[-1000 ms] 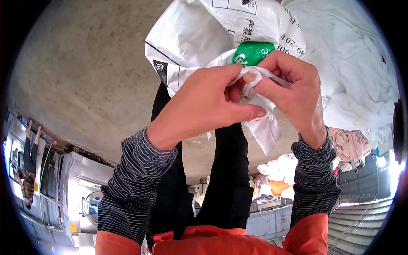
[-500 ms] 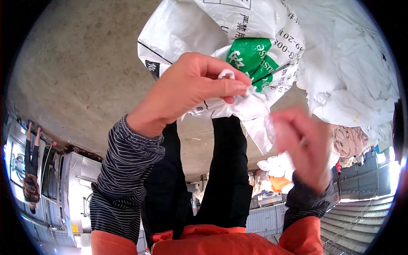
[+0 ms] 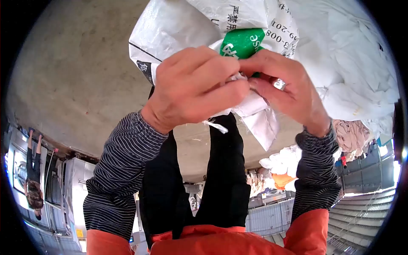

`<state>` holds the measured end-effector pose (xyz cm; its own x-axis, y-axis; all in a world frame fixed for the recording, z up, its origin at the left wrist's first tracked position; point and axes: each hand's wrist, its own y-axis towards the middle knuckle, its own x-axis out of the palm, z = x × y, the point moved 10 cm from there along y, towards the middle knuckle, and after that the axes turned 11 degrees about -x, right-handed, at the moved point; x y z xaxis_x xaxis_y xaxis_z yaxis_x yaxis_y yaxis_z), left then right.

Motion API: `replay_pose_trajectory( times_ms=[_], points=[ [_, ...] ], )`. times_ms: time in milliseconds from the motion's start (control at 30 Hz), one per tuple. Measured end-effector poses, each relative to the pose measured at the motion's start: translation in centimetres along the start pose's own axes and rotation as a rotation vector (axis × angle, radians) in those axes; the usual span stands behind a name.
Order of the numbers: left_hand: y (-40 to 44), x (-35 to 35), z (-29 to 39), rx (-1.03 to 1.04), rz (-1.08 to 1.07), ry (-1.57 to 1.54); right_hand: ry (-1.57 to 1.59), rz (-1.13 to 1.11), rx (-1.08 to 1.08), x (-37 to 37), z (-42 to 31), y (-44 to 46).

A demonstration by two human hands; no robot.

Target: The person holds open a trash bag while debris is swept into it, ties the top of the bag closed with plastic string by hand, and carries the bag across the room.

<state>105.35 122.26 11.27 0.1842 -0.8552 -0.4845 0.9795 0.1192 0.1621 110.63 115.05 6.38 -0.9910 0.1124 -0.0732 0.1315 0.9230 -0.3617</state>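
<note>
A white plastic woven sack [image 3: 178, 25] with black print and a green patch is bunched up in front of me. My left hand [image 3: 193, 85] is closed, with a thin white strip [image 3: 217, 126] trailing below it and a twist of white material at its fingertips. Fingertip to fingertip with it, my right hand [image 3: 287, 80] pinches at the same gathered neck. The sack's loose corner [image 3: 261, 123] hangs below the two hands. Exactly what lies between the right fingertips is hidden.
A large heap of white cloth [image 3: 352, 55] lies to the right, with beige cloth [image 3: 350, 135] beside it. Concrete floor [image 3: 76, 72] spreads to the left. Far off at the left edge, a person [image 3: 33, 178] stands near metal machines [image 3: 78, 178].
My right hand has come in from the right to meet my left hand at the sack's neck. My left hand has turned and closed more, and the strip's end now hangs below it.
</note>
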Motion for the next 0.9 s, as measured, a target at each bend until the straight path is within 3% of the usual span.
replay_pose_trajectory(
  times_ms=[233,333,400,500,633,800,900],
  points=[
    [-0.3,-0.3,-0.7,-0.11,0.035,0.007,-0.008,0.115,0.035,-0.7,0.4,-0.4],
    [-0.8,0.0,-0.7,-0.146,0.05,-0.016,-0.291,0.107,-0.02,-1.7,-0.8,-0.2],
    [-1.2,0.1,-1.0,-0.207,0.055,-0.093,-0.831,0.004,-0.273,-1.0,-2.8,0.1],
    [-3.9,-0.4,-1.8,-0.333,-0.067,-0.088,-0.886,0.01,-0.189,-2.8,0.7,-2.5],
    [-5.0,-0.1,-2.5,-0.493,-0.028,-0.107,-0.817,0.127,-0.145,-2.1,2.6,-4.1],
    [-5.4,-1.0,-2.3,-0.515,-0.111,-0.045,-0.776,0.282,0.002,-2.2,1.7,-5.8],
    [-5.7,-3.8,0.0,-0.511,-0.143,0.162,-0.306,0.701,0.345,-3.6,2.6,-12.4]
  ],
)
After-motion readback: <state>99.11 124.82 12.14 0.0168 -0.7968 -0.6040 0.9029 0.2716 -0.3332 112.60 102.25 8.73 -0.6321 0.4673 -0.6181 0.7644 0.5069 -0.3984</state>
